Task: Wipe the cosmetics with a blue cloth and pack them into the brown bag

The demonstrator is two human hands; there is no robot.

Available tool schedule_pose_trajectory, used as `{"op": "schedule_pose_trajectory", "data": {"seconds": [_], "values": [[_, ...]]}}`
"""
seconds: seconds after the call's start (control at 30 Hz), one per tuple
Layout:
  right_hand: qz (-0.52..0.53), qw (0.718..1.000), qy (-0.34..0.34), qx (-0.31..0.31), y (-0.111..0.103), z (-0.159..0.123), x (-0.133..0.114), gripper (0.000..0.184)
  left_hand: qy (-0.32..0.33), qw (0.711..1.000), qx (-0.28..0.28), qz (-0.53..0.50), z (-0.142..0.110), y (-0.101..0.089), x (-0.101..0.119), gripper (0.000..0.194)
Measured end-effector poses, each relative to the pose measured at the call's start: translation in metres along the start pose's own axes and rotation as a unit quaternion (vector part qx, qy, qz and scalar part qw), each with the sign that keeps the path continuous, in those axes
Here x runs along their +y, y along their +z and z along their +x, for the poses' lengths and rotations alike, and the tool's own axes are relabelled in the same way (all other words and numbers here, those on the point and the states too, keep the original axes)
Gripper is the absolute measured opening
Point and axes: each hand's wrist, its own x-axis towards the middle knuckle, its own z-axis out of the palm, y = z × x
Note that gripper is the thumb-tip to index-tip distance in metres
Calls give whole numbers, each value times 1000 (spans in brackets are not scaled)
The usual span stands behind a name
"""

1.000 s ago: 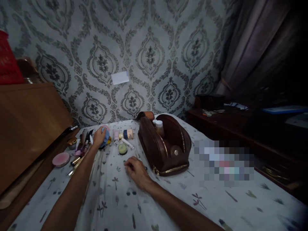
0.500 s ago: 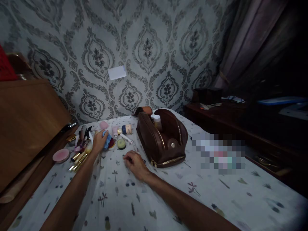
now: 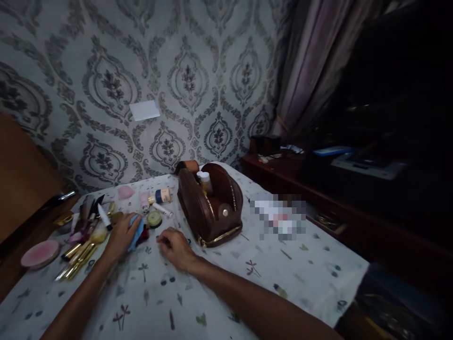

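My left hand (image 3: 122,233) is closed on a light blue cloth (image 3: 135,231), low over the bed sheet. A dark red item (image 3: 143,233) sits right against the cloth; I cannot make out its kind. My right hand (image 3: 176,248) rests on the sheet with fingers loosely curled and nothing visible in them. Just beyond it stands an open brown leather toiletry bag (image 3: 193,208), holding white-capped bottles (image 3: 205,182). Between hands and bag lie a small round green-yellow jar (image 3: 154,219), a white tube (image 3: 163,210) and a bottle with a dark blue band (image 3: 163,195).
To the left are gold-coloured tubes (image 3: 76,259), a pink round compact (image 3: 40,254), a white pointed tube (image 3: 104,216) and a pink sponge (image 3: 125,191). A blurred-out object (image 3: 279,215) lies right of the bag. A wooden board (image 3: 24,174) borders the left; dark furniture (image 3: 262,167) stands right.
The view has turned to the right. My left hand has drawn the blue cloth and the dark red item a little toward me. My right hand has hardly moved.
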Motion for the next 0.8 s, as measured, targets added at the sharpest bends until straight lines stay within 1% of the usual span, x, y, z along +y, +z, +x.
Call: {"op": "schedule_pose_trajectory", "data": {"seconds": [0.07,0.1,0.17,0.23,0.3,0.4,0.47,0.57,0.67,0.73,0.8], "values": [[-2,1000,0,2,-1,-1,-2,19,-3,999,-46,-28,-6,3,8,44],[-1,1000,0,2,-2,-1,-4,17,5,998,-58,-36,-10,5,12,44],[6,1000,4,-6,-4,-2,-7,15,29,997,-50,-42,-17,7,21,42],[17,999,11,-25,-7,-2,-10,25,39,997,-38,-49,-23,8,28,41],[25,998,13,-48,-9,-3,-11,41,33,996,-49,-70,-27,9,30,41],[19,997,-1,-71,-11,-3,-11,59,-11,989,-68,-131,-31,10,27,39],[1,996,-11,-83,-11,-4,-11,66,-49,979,-73,-186,-32,12,24,39],[-27,994,-31,-99,-9,-5,-10,69,-86,963,-75,-242,-34,14,23,41],[-56,992,-43,-103,-7,-5,-10,65,-104,960,-60,-254,-35,12,26,44],[-65,992,-41,-105,-6,-5,-9,62,-100,962,-61,-248,-36,10,28,44],[-66,991,-38,-106,-4,-4,-7,61,-76,966,-90,-228,-37,7,29,44]]}}
